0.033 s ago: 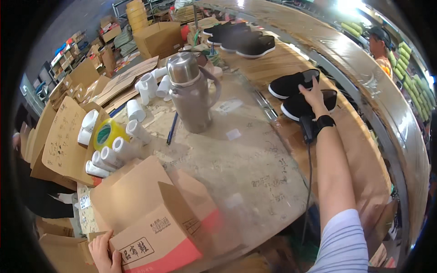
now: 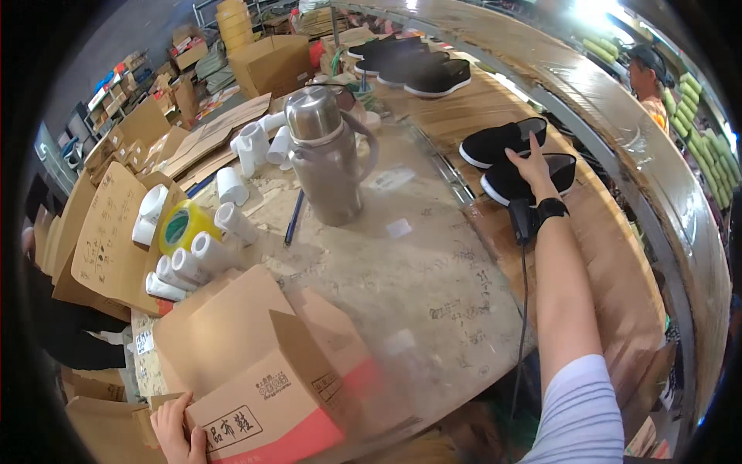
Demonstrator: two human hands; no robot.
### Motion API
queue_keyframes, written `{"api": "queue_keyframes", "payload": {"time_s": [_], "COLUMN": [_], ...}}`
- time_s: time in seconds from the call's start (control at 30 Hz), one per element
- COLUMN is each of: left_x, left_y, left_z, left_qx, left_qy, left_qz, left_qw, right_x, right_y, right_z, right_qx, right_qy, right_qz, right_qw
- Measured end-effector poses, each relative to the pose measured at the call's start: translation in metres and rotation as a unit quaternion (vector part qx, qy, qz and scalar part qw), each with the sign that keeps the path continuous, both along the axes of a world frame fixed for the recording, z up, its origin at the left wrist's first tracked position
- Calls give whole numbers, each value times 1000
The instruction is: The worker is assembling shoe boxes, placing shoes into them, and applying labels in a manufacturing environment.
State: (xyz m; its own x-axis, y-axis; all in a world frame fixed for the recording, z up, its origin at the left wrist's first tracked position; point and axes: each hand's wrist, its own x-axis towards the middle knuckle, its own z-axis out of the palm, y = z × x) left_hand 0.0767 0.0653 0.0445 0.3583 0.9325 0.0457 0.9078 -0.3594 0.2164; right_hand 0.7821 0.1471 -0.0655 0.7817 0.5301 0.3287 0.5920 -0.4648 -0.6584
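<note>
At the lower left, my left hand (image 2: 179, 433) grips the edge of an open cardboard shoebox (image 2: 263, 387), brown with a red lower band. The box's flaps stand up, and its inside is mostly hidden. My right hand (image 2: 533, 168) reaches to a pair of black slip-on shoes with white soles at the right. Its fingers are spread; the index finger and thumb reach onto the farther shoe (image 2: 495, 145), while the nearer shoe (image 2: 514, 183) lies partly under the hand. Beside my wrist is a black corded device (image 2: 523, 220), perhaps a handheld scanner.
A steel thermos jug (image 2: 328, 170) stands mid-table near a dark pen (image 2: 294, 218). White paper rolls (image 2: 232, 187) and yellow tape (image 2: 185, 226) lie to the left. More black shoes (image 2: 437, 77) rest at the back, below a raised wooden shelf (image 2: 510, 35). A person (image 2: 645, 81) is at far right.
</note>
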Motion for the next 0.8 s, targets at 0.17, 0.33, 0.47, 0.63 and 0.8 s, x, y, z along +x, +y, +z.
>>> {"api": "queue_keyframes", "payload": {"time_s": [0.17, 0.33, 0.47, 0.63, 0.8], "left_x": [10, 7, 2, -4, -8], "left_y": [1, -1, -6, -8, -10], "left_z": [5, 2, 2, -5, -5], "left_qx": [-13, 11, 44, 63, 102], "left_qy": [-12, -19, -29, -39, -40], "left_qz": [3, 6, -10, -18, -31], "left_qw": [1000, 1000, 999, 997, 994], "right_x": [33, 7, -26, -89, -194], "right_y": [5, -9, -35, -65, -118], "right_z": [-23, -42, -21, 1, 47], "right_qx": [-31, 115, 212, 246, -130], "right_qy": [-48, -54, 107, 230, 39], "right_qz": [83, 6, 67, 222, 431], "right_qw": [995, 992, 969, 915, 892]}}
